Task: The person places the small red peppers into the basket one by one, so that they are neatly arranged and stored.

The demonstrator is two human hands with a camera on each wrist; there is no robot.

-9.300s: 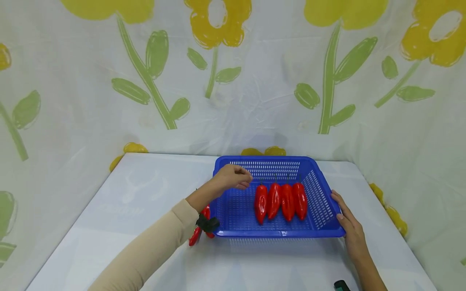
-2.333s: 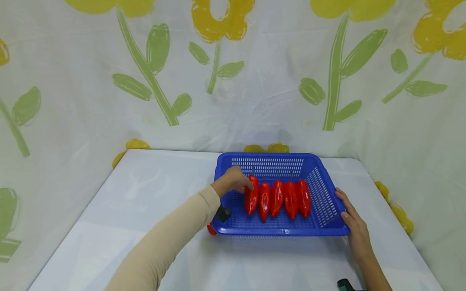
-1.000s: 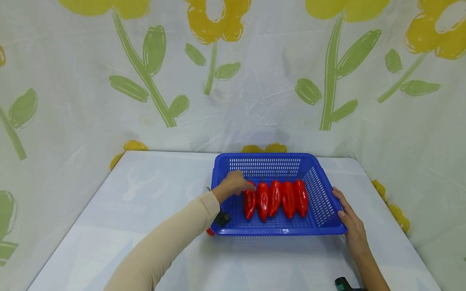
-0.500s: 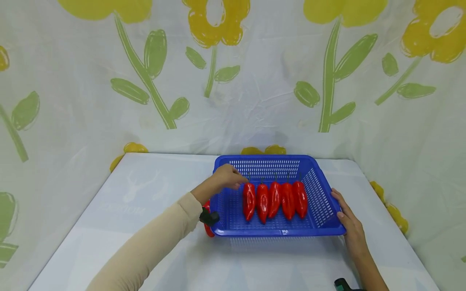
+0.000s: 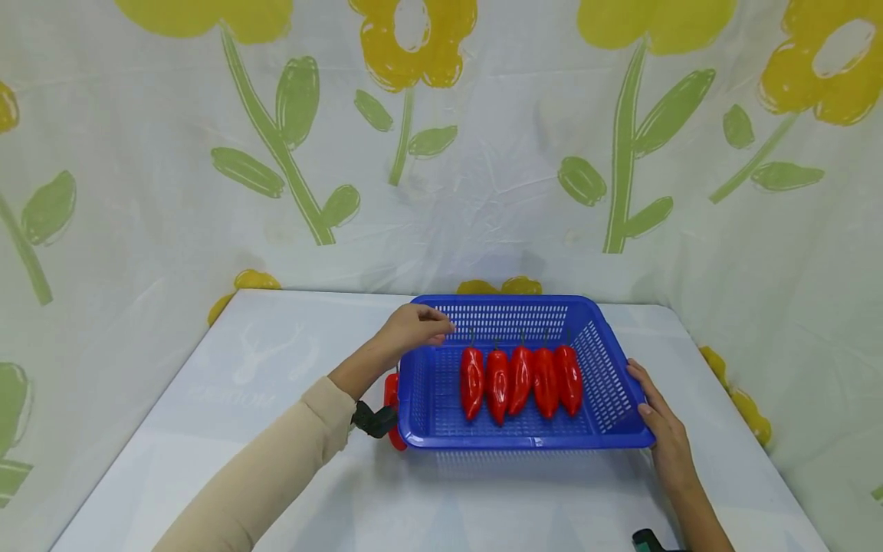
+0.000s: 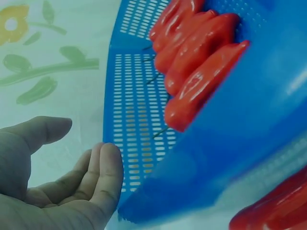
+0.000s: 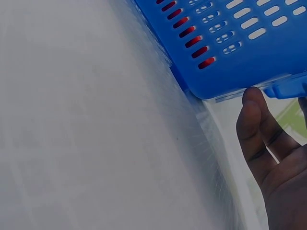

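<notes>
In the head view a blue plastic basket [image 5: 531,442] with slotted walls stands on the table. Several glossy red peppers [image 5: 520,379] lie in it side by side, stems toward the back. My left hand [image 5: 414,328] hovers over the basket's back left corner with nothing in it; in the left wrist view its thumb and fingers are apart. Outside the left wall, partly hidden by the wrist strap and basket, is more red pepper [image 5: 395,437], also visible in the left wrist view [image 6: 276,206]. My right hand [image 5: 669,445] holds the basket's right rim.
The white table [image 5: 276,368] extends on both sides of the basket. Behind it hangs a pale curtain [image 5: 510,192] printed with yellow flowers. A dark strap [image 5: 375,419] sits on the left wrist, and a black-and-green device [image 5: 647,539] is near the right wrist.
A fifth pepper has joined the row at its left end. My left hand has let go of it and drawn back to the left. The right hand has stayed on the rim.
</notes>
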